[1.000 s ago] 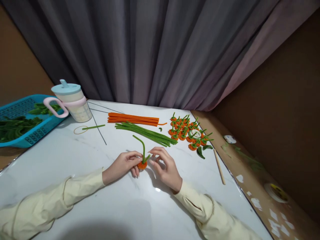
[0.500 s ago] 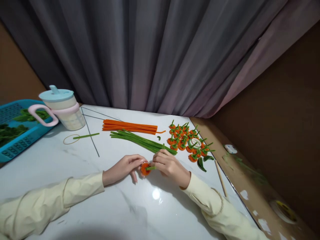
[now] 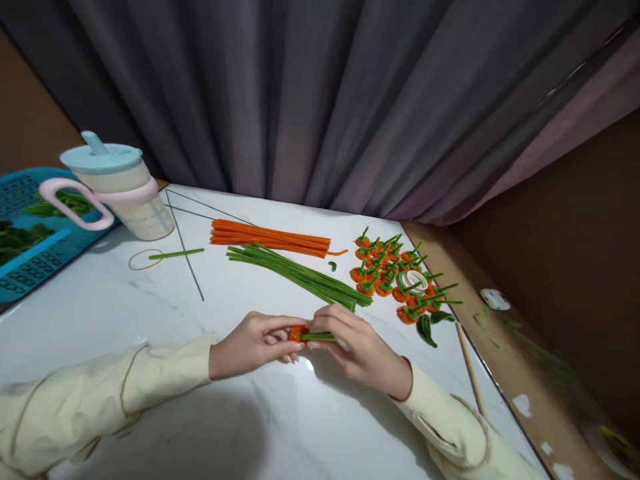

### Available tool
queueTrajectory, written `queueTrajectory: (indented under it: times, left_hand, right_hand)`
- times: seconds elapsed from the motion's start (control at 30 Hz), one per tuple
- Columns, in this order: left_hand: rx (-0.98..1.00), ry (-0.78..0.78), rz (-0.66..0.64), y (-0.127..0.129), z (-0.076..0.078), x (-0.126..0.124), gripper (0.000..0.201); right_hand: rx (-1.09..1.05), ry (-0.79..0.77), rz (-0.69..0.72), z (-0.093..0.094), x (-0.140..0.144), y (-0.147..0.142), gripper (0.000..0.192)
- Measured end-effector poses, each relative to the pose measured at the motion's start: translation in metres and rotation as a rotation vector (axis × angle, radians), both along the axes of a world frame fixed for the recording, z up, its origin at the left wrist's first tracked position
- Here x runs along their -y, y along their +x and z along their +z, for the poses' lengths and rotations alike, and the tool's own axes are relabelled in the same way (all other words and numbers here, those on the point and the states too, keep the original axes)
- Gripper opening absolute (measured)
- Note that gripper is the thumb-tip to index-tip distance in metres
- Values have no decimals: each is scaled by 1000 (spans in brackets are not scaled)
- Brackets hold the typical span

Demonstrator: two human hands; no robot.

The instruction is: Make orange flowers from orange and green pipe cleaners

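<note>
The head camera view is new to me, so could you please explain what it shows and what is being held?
There is no machine here: a person works with two bare hands, seen from a camera worn on the head, looking forward and down. The left hand pinches a small orange piece, and the right hand holds the green stem sticking out of it. On the white table lie orange sticks, green sticks and, to the right, a cluster of stemmed orange pieces. A lidded cup stands at the left, with a blue basket beyond it.
</note>
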State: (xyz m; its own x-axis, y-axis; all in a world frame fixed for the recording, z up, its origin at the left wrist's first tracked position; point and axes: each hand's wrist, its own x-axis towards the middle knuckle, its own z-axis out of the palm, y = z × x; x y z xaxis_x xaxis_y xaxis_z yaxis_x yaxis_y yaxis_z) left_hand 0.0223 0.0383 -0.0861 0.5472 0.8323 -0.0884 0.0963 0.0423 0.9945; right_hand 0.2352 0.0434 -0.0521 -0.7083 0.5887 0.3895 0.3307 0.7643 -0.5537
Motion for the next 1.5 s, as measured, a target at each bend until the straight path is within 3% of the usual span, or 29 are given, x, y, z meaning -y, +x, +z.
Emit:
queueTrajectory:
  times: [0.17, 0.4, 0.77, 1.0, 1.17, 1.5]
  left_hand:
    - [-17, 125, 28, -1, 0, 1, 31]
    - [-6, 190, 32, -1, 2, 2, 27]
    - [62, -65, -16, -2, 4, 0, 26]
    - [144, -251, -35, 1, 6, -1, 24]
    - [142, -302, -30, 1, 7, -1, 24]
    - [152, -301, -32, 1, 7, -2, 26]
  right_hand:
    - [30, 180, 10, -1, 0, 1, 26]
    - [36, 220, 14, 0, -1, 3, 28]
    - [29, 36, -13, -6, -1, 4, 26]
    - [-48, 20, -6, -8, 2, -1, 23]
    - [-121, -37, -12, -11, 6, -7, 17]
    - [-156, -200, -190, -10, 9, -12, 19]
